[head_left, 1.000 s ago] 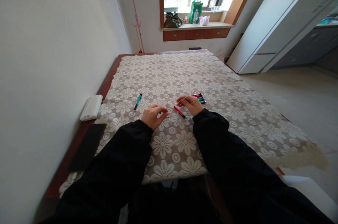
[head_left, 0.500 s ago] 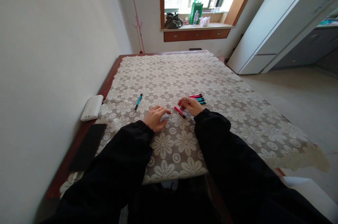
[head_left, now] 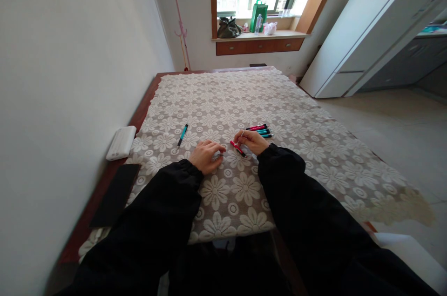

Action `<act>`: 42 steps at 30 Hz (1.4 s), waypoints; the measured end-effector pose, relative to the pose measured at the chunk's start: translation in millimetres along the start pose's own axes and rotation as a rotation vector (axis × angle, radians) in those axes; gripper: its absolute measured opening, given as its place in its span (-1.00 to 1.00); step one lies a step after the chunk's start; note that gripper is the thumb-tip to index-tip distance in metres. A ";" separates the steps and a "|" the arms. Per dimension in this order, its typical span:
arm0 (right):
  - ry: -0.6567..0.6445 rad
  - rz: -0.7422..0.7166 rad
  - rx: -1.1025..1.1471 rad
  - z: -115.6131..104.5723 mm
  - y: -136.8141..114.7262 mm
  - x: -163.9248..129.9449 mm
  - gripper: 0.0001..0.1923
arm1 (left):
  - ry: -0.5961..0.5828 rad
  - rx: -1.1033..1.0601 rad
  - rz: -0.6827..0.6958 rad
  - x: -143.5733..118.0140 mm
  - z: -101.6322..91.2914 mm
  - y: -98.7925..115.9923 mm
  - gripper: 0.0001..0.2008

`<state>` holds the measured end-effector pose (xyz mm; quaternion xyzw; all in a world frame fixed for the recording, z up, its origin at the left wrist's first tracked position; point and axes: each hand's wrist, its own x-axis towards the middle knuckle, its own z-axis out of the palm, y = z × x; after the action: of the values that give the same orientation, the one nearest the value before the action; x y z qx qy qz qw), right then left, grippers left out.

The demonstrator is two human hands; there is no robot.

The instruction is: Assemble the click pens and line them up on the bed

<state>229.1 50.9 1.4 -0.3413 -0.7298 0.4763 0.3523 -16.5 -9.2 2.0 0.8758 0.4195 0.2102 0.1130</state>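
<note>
My left hand [head_left: 206, 156] rests on the tablecloth with thumb and forefinger brought together. A small dark sliver shows at those fingertips, too small to name. Across from it, my right hand [head_left: 254, 141] pinches a thin pale rod [head_left: 243, 131] that points up and away. Between the hands lies a red pen-like barrel with a black end [head_left: 238, 148], close to the right fingertips. Just beyond my right hand, several red and teal pens [head_left: 261, 130] lie side by side, partly hidden by it. A teal and black pen [head_left: 182, 136] lies alone to the left.
A white lace tablecloth [head_left: 223, 96] with flower patterns covers the table. At the left edge are a white box-shaped device [head_left: 121, 143] and a flat black object [head_left: 115, 196]. Bags and a bottle [head_left: 258, 24] stand on the windowsill; a white fridge [head_left: 356, 40] is at right.
My left thumb and forefinger have closed together. My right hand has shifted slightly, and the thin rod in it stands at a different tilt. The pens on the table stay put.
</note>
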 end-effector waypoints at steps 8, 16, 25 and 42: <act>-0.072 0.108 0.138 -7.0 0.9 -0.6 -0.60 | -0.100 -0.038 0.128 -0.6 -2.2 3.7 -0.53; -0.127 0.155 0.319 9.3 0.0 -2.0 -0.51 | -0.111 -0.053 0.121 -0.9 -0.9 6.1 -0.49; -0.127 0.158 0.369 13.4 2.4 -1.9 -0.50 | -0.043 -0.080 0.041 0.4 2.4 1.9 -0.59; 0.158 0.207 0.361 -2.1 12.0 2.9 -0.51 | 0.108 -0.165 -0.085 2.7 8.0 -2.8 -0.84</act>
<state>231.2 58.1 -8.7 -0.3820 -0.5641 0.6045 0.4128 -13.2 -5.5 -5.5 0.8324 0.4430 0.2858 0.1708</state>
